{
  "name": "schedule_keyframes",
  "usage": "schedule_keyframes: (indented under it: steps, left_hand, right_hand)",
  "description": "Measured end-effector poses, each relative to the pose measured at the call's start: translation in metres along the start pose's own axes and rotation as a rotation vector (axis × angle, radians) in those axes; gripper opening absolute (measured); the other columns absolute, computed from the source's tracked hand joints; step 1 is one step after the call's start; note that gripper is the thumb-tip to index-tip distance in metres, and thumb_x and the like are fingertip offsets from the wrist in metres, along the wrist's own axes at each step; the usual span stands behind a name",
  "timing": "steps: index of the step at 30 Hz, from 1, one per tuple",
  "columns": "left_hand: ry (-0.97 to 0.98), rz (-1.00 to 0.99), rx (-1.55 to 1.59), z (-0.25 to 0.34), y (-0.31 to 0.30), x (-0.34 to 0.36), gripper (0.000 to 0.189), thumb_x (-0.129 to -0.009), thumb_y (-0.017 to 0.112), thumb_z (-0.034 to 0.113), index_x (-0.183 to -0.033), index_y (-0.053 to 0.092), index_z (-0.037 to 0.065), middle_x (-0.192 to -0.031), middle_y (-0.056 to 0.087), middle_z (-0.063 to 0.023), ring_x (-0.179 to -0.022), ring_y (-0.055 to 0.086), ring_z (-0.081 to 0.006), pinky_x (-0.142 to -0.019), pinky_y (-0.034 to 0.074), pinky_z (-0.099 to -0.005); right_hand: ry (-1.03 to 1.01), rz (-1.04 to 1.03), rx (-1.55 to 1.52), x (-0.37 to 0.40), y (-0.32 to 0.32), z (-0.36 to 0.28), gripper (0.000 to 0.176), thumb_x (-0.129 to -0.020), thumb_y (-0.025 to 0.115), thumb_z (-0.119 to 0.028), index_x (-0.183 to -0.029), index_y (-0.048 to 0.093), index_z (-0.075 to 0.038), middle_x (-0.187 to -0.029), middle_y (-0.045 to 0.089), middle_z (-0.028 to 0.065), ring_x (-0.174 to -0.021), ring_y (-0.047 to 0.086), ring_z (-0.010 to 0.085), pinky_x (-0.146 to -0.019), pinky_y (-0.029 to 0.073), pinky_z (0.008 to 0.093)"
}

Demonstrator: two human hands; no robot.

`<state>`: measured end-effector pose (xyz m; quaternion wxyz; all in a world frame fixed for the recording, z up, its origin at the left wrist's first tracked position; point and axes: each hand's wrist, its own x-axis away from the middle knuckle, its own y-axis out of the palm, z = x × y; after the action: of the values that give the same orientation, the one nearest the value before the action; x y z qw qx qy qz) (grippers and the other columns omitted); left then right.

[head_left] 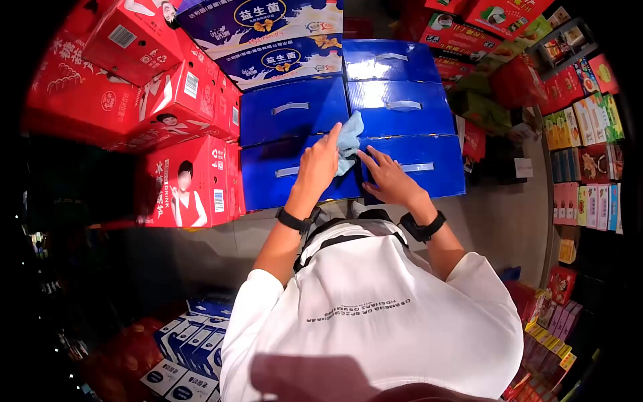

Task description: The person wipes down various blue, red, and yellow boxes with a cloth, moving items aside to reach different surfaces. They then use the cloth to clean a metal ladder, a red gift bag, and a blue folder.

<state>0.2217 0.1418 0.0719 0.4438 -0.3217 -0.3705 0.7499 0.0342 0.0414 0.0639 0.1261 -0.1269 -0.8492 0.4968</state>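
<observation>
A light blue cloth (349,142) lies bunched over the seam between blue glossy cartons. My left hand (319,162) has its fingers closed on the cloth's left side, pressing it against the cartons. Just right of the cloth, my right hand (394,179) rests with fingers spread on the front right blue carton (447,151), the fingertips close to the cloth's edge. Beneath my left wrist is the front left blue carton (261,189), and each of these cartons has a pale strap handle on top.
Red drink cartons (191,175) are stacked at the left. Behind the blue cartons stand printed blue-and-white boxes (278,57). Shelves of packaged goods (589,167) run along the right. Blue-and-white packs (191,348) sit low at the left, and grey floor (509,214) shows at the right.
</observation>
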Motion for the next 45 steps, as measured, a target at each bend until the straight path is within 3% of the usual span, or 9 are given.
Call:
schedule_keyframes:
  steps: [5,9,18,21,25,27,33,38,45]
  left_hand:
    - [0.074,-0.051,0.139,0.008,0.000,-0.016,0.036,-0.100,0.050,0.015,-0.135,0.051,0.004,-0.111,0.064,-0.0261,-0.096,0.062,-0.0492,-0.084,0.051,-0.0509]
    - [-0.093,-0.799,0.164,0.020,-0.034,-0.002,0.040,-0.097,0.043,0.010,-0.135,0.048,0.000,-0.122,0.059,-0.0314,-0.116,0.054,-0.0458,-0.092,0.046,-0.0502]
    - [-0.041,-0.304,-0.152,-0.044,-0.046,-0.009,0.046,-0.094,0.058,0.022,-0.136,0.050,0.007,-0.130,0.057,-0.0177,-0.120,0.054,-0.0370,-0.099,0.047,-0.0471]
    - [-0.276,-0.391,-0.307,-0.070,-0.056,-0.040,0.060,-0.094,0.056,0.029,-0.147,0.041,0.005,-0.156,0.037,-0.0169,-0.140,0.040,-0.0355,-0.111,0.038,-0.0471]
    - [-0.293,-0.311,-0.260,-0.111,-0.043,-0.060,0.062,-0.097,0.049,0.029,-0.152,0.034,0.004,-0.159,0.030,-0.0166,-0.145,0.033,-0.0324,-0.116,0.034,-0.0424]
    - [-0.318,-0.531,-0.192,-0.118,-0.039,-0.066,0.064,-0.094,0.047,0.029,-0.152,0.034,0.006,-0.159,0.032,-0.0140,-0.145,0.034,-0.0309,-0.116,0.034,-0.0428]
    - [-0.299,-0.425,-0.148,-0.122,-0.040,-0.067,0.072,-0.092,0.052,0.028,-0.156,0.025,0.010,-0.156,0.034,-0.0202,-0.143,0.037,-0.0343,-0.116,0.034,-0.0436]
    - [-0.332,-0.423,-0.280,-0.122,-0.031,-0.080,0.046,-0.093,0.052,0.022,-0.138,0.057,0.016,-0.151,0.041,-0.0119,-0.138,0.042,-0.0310,-0.112,0.040,-0.0421]
    - [-0.416,-0.517,-0.319,-0.112,-0.036,-0.081,0.045,-0.092,0.052,0.019,-0.137,0.057,0.016,-0.151,0.036,-0.0105,-0.137,0.039,-0.0348,-0.110,0.041,-0.0456]
  right_hand:
    - [0.193,-0.091,0.031,-0.020,-0.030,-0.021,0.078,-0.087,0.067,-0.026,-0.152,0.027,-0.005,-0.121,0.058,0.0236,-0.107,0.061,0.0435,-0.088,0.053,0.0529]
    - [-0.050,-0.180,0.219,-0.028,-0.006,-0.033,0.077,-0.080,0.074,-0.036,-0.140,0.042,0.001,-0.123,0.058,0.0180,-0.115,0.059,0.0368,-0.085,0.054,0.0509]
    - [-0.102,-0.218,0.173,-0.108,-0.009,-0.021,0.076,-0.073,0.082,-0.030,-0.136,0.048,-0.004,-0.126,0.050,0.0184,-0.118,0.054,0.0391,-0.094,0.051,0.0472]
    - [-0.066,-0.248,0.117,-0.139,-0.008,-0.012,0.064,-0.081,0.075,-0.036,-0.125,0.055,0.006,-0.135,0.048,0.0261,-0.127,0.048,0.0412,-0.101,0.048,0.0434]
    - [-0.129,-0.298,0.211,-0.157,-0.024,-0.023,0.053,-0.083,0.072,-0.034,-0.103,0.065,0.015,-0.150,0.037,0.0317,-0.136,0.044,0.0382,-0.108,0.043,0.0397]
    - [-0.147,-0.348,0.209,-0.174,-0.015,-0.018,0.046,-0.079,0.075,-0.028,-0.100,0.066,0.011,-0.138,0.051,0.0278,-0.128,0.051,0.0364,-0.103,0.046,0.0405]
    - [-0.168,-0.155,0.180,-0.195,-0.009,0.009,0.047,-0.066,0.080,-0.016,-0.107,0.061,-0.001,-0.105,0.062,0.0185,-0.100,0.062,0.0389,-0.084,0.053,0.0437]
    - [0.005,0.213,0.238,-0.223,0.007,0.030,0.023,-0.077,0.065,-0.007,-0.098,0.066,0.001,-0.106,0.065,0.0233,-0.096,0.067,0.0407,-0.080,0.056,0.0476]
    - [-0.012,-0.038,0.448,-0.193,0.020,-0.029,0.033,-0.079,0.064,-0.017,-0.104,0.069,0.004,-0.114,0.062,0.0211,-0.108,0.061,0.0396,-0.091,0.054,0.0451]
